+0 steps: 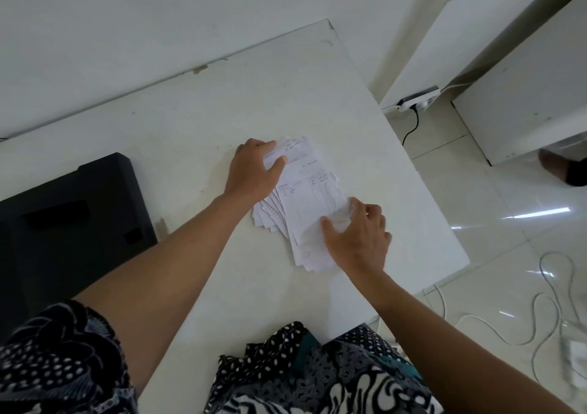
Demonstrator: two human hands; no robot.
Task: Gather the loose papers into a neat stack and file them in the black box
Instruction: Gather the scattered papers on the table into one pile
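A fanned pile of white lined papers (305,204) with handwriting lies on the white table (222,121), right of its middle. My left hand (254,172) rests on the pile's far left corner, thumb and fingers closed on the edges of the top sheets. My right hand (359,235) presses on the pile's near right side, fingers curled over the paper edge. The black box (70,223) sits at the table's left edge, well left of the pile, its dark top face showing a recessed handle slot.
The table's right edge (444,216) drops to a glossy tiled floor with white cables (546,312). A power strip (419,99) with a black cord lies by the wall. Someone's foot (562,169) shows beside a white cabinet (521,108) at the right.
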